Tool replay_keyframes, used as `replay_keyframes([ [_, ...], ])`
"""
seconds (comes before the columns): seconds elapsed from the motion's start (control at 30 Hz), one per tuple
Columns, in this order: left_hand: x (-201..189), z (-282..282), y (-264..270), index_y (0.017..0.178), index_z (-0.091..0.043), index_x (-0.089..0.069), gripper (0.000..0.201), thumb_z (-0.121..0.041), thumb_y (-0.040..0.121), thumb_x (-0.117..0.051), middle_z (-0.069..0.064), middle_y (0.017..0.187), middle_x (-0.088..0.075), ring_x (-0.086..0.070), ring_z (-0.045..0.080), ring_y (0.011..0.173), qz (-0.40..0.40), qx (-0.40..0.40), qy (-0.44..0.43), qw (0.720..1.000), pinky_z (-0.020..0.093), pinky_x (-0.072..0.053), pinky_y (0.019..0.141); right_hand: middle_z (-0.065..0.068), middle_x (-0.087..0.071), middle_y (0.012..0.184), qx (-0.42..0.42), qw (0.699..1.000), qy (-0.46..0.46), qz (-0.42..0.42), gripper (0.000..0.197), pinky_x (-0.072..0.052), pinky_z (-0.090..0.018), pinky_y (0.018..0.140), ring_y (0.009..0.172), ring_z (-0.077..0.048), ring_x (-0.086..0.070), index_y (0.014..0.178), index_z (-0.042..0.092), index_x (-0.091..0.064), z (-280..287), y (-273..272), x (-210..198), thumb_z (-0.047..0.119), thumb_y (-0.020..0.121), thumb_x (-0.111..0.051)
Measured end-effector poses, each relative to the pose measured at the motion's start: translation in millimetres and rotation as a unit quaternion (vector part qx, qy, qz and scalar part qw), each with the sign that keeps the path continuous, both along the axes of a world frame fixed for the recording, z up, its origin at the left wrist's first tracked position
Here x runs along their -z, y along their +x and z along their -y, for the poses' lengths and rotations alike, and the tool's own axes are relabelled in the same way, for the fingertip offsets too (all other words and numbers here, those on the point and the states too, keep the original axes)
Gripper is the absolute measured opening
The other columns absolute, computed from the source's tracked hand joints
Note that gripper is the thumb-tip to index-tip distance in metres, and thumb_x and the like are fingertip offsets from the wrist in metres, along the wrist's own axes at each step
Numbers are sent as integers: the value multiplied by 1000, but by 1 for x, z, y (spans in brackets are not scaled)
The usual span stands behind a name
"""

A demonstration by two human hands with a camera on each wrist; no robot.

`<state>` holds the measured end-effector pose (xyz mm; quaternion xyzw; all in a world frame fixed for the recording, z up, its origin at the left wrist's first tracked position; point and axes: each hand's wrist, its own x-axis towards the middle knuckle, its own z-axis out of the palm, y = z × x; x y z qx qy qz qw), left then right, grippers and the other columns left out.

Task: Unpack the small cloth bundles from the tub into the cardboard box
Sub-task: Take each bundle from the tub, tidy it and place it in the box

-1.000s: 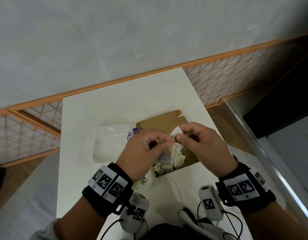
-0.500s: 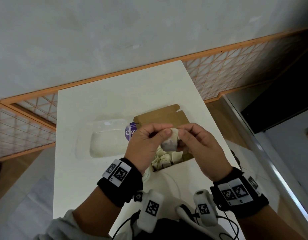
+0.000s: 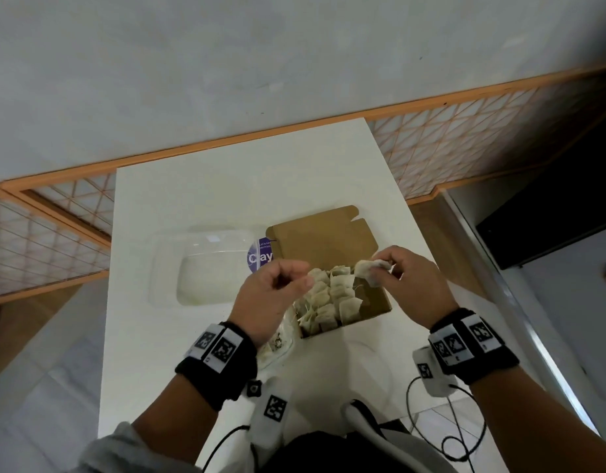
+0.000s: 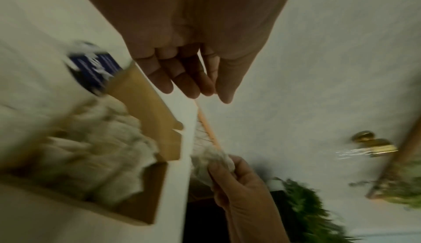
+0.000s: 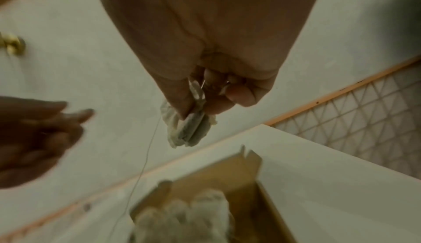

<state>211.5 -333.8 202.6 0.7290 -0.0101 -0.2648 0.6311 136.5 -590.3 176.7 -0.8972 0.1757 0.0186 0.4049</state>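
Note:
My right hand pinches a small crumpled cloth bundle above the right part of the open cardboard box. In the right wrist view the bundle sits between thumb and fingers, and a thin thread trails down from it toward the box. Several pale bundles fill the box's left side. My left hand hovers over the box's left edge, fingers loosely curled and holding nothing, as in the left wrist view. A clear tub with a few bundles shows under my left wrist, mostly hidden.
A clear plastic container with a purple label lies left of the box on the white table. An orange-framed mesh fence runs behind the table. Cables hang at the near right edge.
Both hands pinched the bundle together over the box. Now my left hand has let go and drawn left, and my right hand has carried the bundle to the right.

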Motion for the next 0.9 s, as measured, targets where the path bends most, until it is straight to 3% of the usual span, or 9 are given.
replay_keyframes([
  [0.1, 25, -35, -3, 105, -26, -75, 13, -25, 92, -78, -7, 95, -77, -71, 3, 86, 60, 60, 145, 986, 14, -55, 75, 10, -66, 80, -17, 996, -47, -71, 7, -46, -27, 62, 75, -16, -62, 95, 31, -60, 13, 7, 42, 30, 99, -65],
  [0.2, 54, -67, -10, 101, -31, -71, 8, -36, 94, -72, -14, 93, -73, -68, 2, 82, 67, 157, 300, 939, 25, -57, 79, 6, -65, 81, -35, 987, -73, -141, 8, -50, -36, 65, 78, -22, -62, 92, 31, -57, 12, 17, 74, 28, 98, -61],
  [0.27, 69, -83, -17, 99, -32, -69, 8, -40, 96, -68, -15, 95, -71, -65, 0, 82, 56, 199, 357, 911, 23, -54, 79, 3, -66, 83, -43, 982, -90, -163, 5, -54, -39, 71, 80, -24, -63, 93, 32, -58, 9, 25, 86, 29, 97, -58],
  [0.37, 83, -99, -25, 102, -29, -69, 11, -39, 98, -66, -16, 98, -70, -61, -1, 82, 51, 206, 386, 898, 17, -47, 76, 1, -68, 89, -39, 978, -116, -172, 6, -53, -37, 74, 84, -24, -63, 97, 32, -61, 3, 37, 93, 30, 99, -56],
  [0.5, 93, -107, -30, 108, -30, -66, 14, -41, 99, -62, -16, 104, -69, -64, 5, 97, 45, 230, 413, 880, 22, -50, 89, -3, -72, 102, -15, 978, -111, -177, 11, -54, -37, 79, 91, -27, -65, 108, 31, -62, 2, 46, 95, 29, 100, -54],
  [0.63, 94, -104, -29, 115, -32, -66, 21, -44, 100, -58, -14, 117, -69, -64, 10, 107, 61, 246, 426, 868, 28, -50, 97, -2, -73, 122, -15, 986, -82, -148, 30, -54, -39, 95, 109, -27, -67, 129, 27, -65, 4, 41, 72, 22, 102, -52],
  [0.7, 93, -100, -28, 124, -30, -65, 28, -44, 102, -56, -11, 125, -68, -63, 13, 115, 73, 257, 435, 860, 29, -49, 101, 1, -74, 112, 3, 991, -76, -106, 22, -54, -38, 90, 102, -24, -68, 118, 23, -69, 8, 35, 55, 21, 99, -59],
  [0.8, 90, -92, -25, 128, -26, -64, 32, -42, 105, -50, -5, 131, -64, -61, 17, 120, 88, 279, 453, 842, 31, -48, 103, 14, -69, 91, 29, 996, -74, -36, 3, -56, -37, 75, 83, -12, -65, 98, 29, -65, 13, 19, 31, 27, 96, -66],
  [0.9, 91, -85, -22, 124, -22, -65, 34, -43, 106, -47, -2, 128, -65, -62, 20, 117, 82, 286, 461, 836, 31, -48, 99, 17, -63, 84, 39, 995, -92, -25, 10, -54, -34, 68, 77, -9, -61, 91, 31, -59, 12, 9, 16, 32, 96, -67],
])
